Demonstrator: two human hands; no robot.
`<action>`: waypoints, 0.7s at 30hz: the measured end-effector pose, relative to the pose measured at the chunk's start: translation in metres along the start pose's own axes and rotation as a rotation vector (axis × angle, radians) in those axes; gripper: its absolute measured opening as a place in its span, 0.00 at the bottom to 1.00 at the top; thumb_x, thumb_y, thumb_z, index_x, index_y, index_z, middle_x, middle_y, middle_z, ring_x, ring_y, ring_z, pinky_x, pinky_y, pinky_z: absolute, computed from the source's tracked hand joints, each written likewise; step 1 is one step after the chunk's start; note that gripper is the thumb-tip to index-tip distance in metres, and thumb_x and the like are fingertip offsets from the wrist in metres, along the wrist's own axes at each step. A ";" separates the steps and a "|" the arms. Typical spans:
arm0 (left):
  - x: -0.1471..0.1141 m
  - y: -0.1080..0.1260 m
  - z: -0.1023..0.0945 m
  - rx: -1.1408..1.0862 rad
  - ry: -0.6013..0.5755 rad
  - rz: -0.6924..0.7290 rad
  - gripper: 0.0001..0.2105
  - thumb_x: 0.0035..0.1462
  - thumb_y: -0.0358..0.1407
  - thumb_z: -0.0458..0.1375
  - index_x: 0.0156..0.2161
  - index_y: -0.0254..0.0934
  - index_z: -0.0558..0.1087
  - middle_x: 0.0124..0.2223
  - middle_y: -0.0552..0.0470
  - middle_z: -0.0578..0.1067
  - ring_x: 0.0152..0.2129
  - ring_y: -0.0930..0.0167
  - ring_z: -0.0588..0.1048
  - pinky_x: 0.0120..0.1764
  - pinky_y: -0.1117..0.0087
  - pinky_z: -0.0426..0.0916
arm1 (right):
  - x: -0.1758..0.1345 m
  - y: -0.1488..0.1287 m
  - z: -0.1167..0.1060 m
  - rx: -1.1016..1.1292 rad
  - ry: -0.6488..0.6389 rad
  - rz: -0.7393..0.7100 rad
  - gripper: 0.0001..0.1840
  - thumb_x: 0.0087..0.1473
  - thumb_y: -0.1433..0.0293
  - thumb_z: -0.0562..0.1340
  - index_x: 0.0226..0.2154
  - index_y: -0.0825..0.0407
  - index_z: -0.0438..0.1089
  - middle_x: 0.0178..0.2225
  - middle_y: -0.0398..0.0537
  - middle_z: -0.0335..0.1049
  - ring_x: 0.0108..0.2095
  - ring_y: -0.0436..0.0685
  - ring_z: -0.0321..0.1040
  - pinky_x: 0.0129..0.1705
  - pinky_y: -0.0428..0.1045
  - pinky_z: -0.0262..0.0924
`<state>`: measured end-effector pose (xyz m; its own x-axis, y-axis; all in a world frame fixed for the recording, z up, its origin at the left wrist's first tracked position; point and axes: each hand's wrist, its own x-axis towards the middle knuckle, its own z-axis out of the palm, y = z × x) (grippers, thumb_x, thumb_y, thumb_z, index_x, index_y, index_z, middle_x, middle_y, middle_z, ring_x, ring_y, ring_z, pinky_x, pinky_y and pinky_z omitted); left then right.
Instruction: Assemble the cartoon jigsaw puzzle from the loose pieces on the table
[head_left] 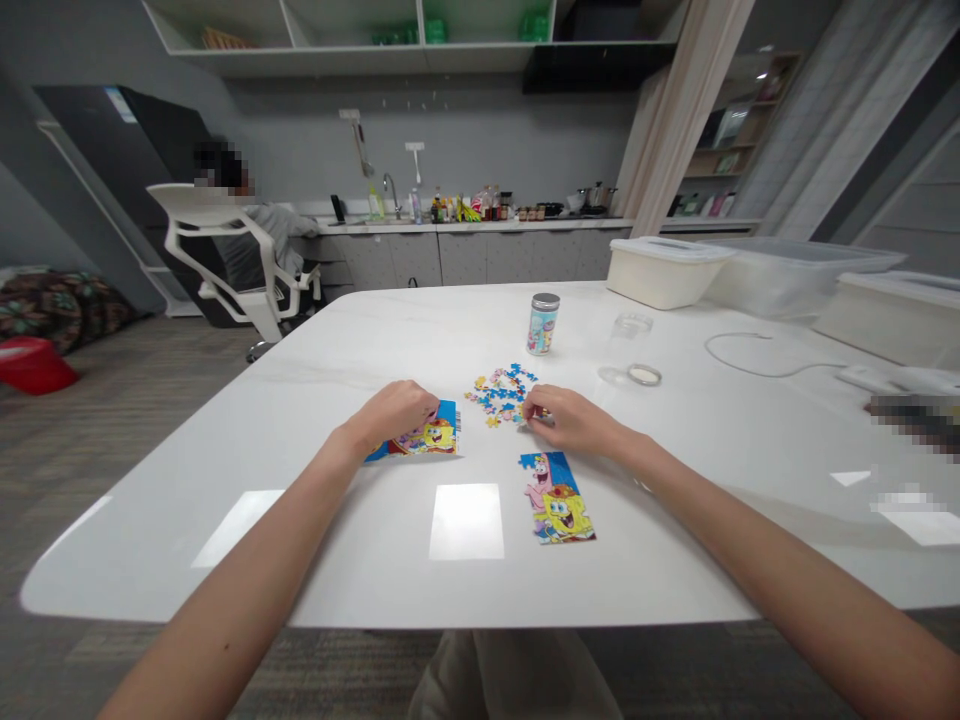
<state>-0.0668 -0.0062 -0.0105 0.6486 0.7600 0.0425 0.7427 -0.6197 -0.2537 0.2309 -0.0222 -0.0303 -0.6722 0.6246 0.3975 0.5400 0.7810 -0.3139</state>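
My left hand (399, 412) is closed over a colourful cartoon picture card (441, 432), covering part of it; its lower edge faces me. Fingers bent, my right hand (570, 416) pinches at the right side of a heap of loose jigsaw pieces (501, 392). A small puzzle piece seems to be between those fingertips, mostly hidden. Nearer to me lies a joined section of puzzle (559, 500) with a yellow and a pink cartoon figure; its left edge is uneven. Behind the heap stands a printed cylindrical tin (543, 324) with a silvery lid.
A round ring-like lid (643, 375) and a clear plastic cup (633, 324) are at the right of the white table (360, 560). Storage boxes (667, 272) and a cable (720, 360) are farther right. Someone sits on a white chair (214, 230) at the back left.
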 end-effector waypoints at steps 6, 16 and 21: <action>0.000 0.002 -0.002 -0.004 0.008 -0.011 0.10 0.47 0.23 0.50 0.22 0.36 0.70 0.21 0.50 0.74 0.15 0.73 0.64 0.22 0.72 0.49 | 0.001 -0.005 -0.004 0.058 0.014 0.014 0.09 0.46 0.82 0.57 0.29 0.51 0.63 0.29 0.45 0.68 0.31 0.52 0.64 0.35 0.48 0.59; 0.000 -0.002 0.002 -0.015 0.047 0.003 0.11 0.51 0.25 0.50 0.22 0.35 0.70 0.21 0.50 0.74 0.16 0.73 0.66 0.22 0.72 0.53 | 0.001 -0.003 0.000 0.019 0.014 0.005 0.08 0.52 0.80 0.57 0.31 0.53 0.69 0.31 0.47 0.67 0.31 0.52 0.64 0.34 0.47 0.59; -0.002 -0.002 0.001 -0.015 0.044 0.010 0.11 0.51 0.25 0.50 0.23 0.35 0.71 0.22 0.49 0.74 0.16 0.73 0.66 0.22 0.72 0.52 | 0.001 -0.002 0.001 0.009 -0.001 0.032 0.07 0.54 0.76 0.59 0.36 0.53 0.71 0.32 0.47 0.70 0.31 0.53 0.66 0.35 0.48 0.61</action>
<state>-0.0695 -0.0063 -0.0112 0.6625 0.7445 0.0827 0.7383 -0.6304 -0.2397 0.2291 -0.0231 -0.0306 -0.6552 0.6492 0.3863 0.5567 0.7606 -0.3340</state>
